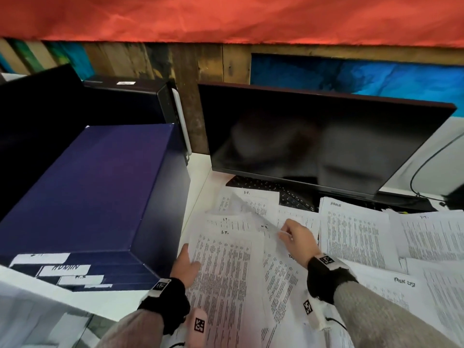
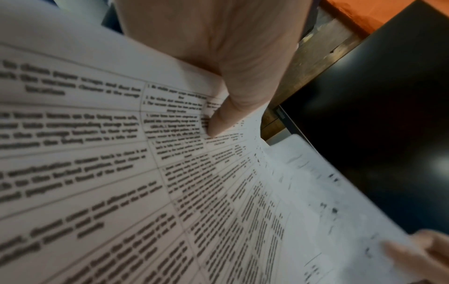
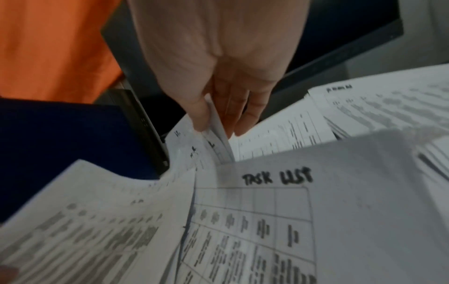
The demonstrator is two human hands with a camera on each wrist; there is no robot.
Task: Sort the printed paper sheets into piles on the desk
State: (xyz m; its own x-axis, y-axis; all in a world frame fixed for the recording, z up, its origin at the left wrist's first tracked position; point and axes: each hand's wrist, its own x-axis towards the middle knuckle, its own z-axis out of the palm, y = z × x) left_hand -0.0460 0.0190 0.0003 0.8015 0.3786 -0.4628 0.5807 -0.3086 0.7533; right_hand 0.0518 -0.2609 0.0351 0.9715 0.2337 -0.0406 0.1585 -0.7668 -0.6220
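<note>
Printed sheets with tables of text cover the white desk (image 1: 198,172). My left hand (image 1: 190,262) grips the left edge of a large printed sheet (image 1: 226,272); its thumb (image 2: 218,119) lies on top of that sheet (image 2: 121,153) and the fingers are hidden beneath. My right hand (image 1: 286,233) pinches the corner of a lifted sheet (image 1: 251,212) between thumb and fingers (image 3: 213,123). A sheet headed "TASK LIST" (image 3: 277,178) lies below my right wrist. Sorted piles (image 1: 351,234) (image 1: 431,234) lie to the right.
A tall dark-blue box (image 1: 88,192) with white labels stands against the papers on the left. A black monitor (image 1: 313,141) is at the back, its keyboard (image 1: 276,189) partly under sheets. A black cable (image 1: 426,167) loops at the far right.
</note>
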